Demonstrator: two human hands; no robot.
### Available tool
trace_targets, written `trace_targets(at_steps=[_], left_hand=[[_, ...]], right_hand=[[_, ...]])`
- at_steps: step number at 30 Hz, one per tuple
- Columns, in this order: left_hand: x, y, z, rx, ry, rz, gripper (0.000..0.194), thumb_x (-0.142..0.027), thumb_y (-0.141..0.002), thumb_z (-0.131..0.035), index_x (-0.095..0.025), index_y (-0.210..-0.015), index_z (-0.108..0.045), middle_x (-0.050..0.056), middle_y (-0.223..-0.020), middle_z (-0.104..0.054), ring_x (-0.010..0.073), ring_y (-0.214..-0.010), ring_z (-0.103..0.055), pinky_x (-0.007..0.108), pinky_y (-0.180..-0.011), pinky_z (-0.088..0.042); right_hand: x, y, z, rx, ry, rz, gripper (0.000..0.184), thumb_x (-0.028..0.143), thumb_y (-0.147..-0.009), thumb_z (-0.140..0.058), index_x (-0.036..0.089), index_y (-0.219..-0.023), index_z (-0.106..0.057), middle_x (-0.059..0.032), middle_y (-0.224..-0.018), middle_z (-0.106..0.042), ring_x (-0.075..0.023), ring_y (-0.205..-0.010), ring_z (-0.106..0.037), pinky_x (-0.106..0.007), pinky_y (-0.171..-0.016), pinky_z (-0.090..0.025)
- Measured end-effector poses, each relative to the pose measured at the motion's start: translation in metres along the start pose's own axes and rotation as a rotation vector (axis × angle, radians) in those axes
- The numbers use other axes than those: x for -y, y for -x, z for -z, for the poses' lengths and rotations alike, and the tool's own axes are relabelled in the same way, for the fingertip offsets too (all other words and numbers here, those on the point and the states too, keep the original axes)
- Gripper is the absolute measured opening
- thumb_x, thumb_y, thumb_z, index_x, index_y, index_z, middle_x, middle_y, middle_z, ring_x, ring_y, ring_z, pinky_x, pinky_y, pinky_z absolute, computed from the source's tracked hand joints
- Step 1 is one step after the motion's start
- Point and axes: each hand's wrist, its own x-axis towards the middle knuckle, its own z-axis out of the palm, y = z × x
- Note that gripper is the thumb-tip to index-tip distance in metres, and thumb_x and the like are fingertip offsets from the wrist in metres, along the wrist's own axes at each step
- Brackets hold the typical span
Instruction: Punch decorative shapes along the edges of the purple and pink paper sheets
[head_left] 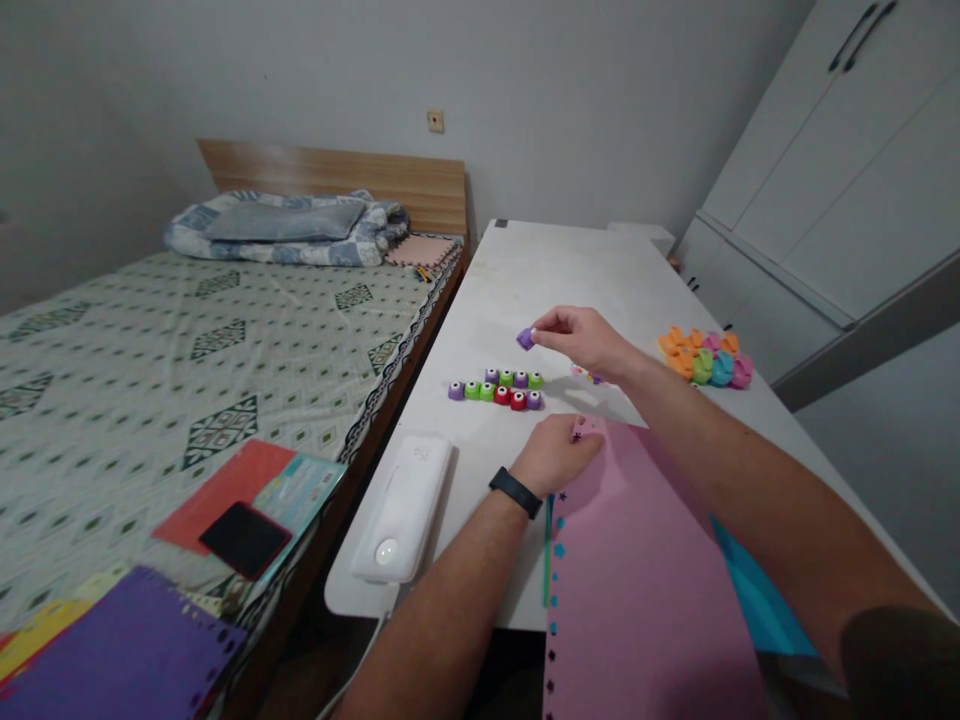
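Note:
My right hand (581, 338) is pinched on a small purple punch (526, 339), held just above a white table (525, 270). Below it lie two rows of small round punches (499, 386) in purple, green and red. My left hand (556, 452), with a black band on the wrist, grips the top corner of a pink foam sheet (637, 580). The sheet's left edge carries a line of star-shaped holes. A blue sheet (757, 600) lies under it.
A pile of orange, green, blue and pink punches (705, 358) sits at the table's right. A white device (405, 505) lies near the front left corner. The bed on the left holds a phone (244, 538), coloured sheets (112, 650) and a folded blanket (289, 225). White cupboards (840, 150) stand at right.

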Motion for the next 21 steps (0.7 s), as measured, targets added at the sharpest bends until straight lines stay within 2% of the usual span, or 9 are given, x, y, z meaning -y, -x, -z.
trace_targets(at_steps=[5, 11, 16, 21], left_hand=[[0.001, -0.002, -0.001, -0.018, 0.034, 0.018, 0.028, -0.039, -0.086, -0.058, -0.015, -0.084, -0.071, 0.005, -0.076, -0.071, 0.0184, -0.069, -0.061, 0.026, -0.062, -0.043], [-0.001, -0.001, -0.001, -0.018, 0.099, 0.028, 0.025, -0.037, -0.085, -0.059, -0.016, -0.083, -0.073, 0.004, -0.073, -0.071, 0.0187, -0.070, -0.062, 0.026, -0.064, -0.046], [-0.005, 0.000, -0.001, -0.025, 0.128, 0.042, 0.023, -0.037, -0.083, -0.061, -0.016, -0.080, -0.071, 0.003, -0.070, -0.069, 0.0185, -0.068, -0.061, 0.026, -0.062, -0.046], [-0.006, -0.001, -0.002, -0.021, 0.150, 0.052, 0.024, -0.038, -0.083, -0.062, -0.015, -0.080, -0.070, 0.002, -0.070, -0.068, 0.0177, -0.067, -0.060, 0.026, -0.062, -0.045]], right_hand=[[-0.008, 0.056, 0.035, -0.035, -0.114, -0.074, 0.029, 0.042, -0.083, -0.076, 0.018, -0.098, -0.068, -0.0087, -0.099, -0.076, -0.0185, -0.087, -0.069, -0.035, -0.080, -0.054], [-0.032, 0.108, 0.057, -0.058, -0.189, -0.147, 0.031, 0.044, -0.083, -0.076, 0.020, -0.096, -0.062, -0.0073, -0.099, -0.076, -0.0195, -0.092, -0.071, -0.038, -0.087, -0.053], [-0.045, 0.134, 0.067, -0.028, -0.167, -0.187, 0.032, 0.041, -0.082, -0.077, 0.020, -0.101, -0.061, -0.0080, -0.101, -0.075, -0.0205, -0.095, -0.070, -0.038, -0.086, -0.054], [-0.049, 0.145, 0.068, -0.015, -0.142, -0.207, 0.034, 0.035, -0.080, -0.078, 0.020, -0.106, -0.061, -0.0078, -0.103, -0.073, -0.0188, -0.089, -0.068, -0.036, -0.081, -0.055]])
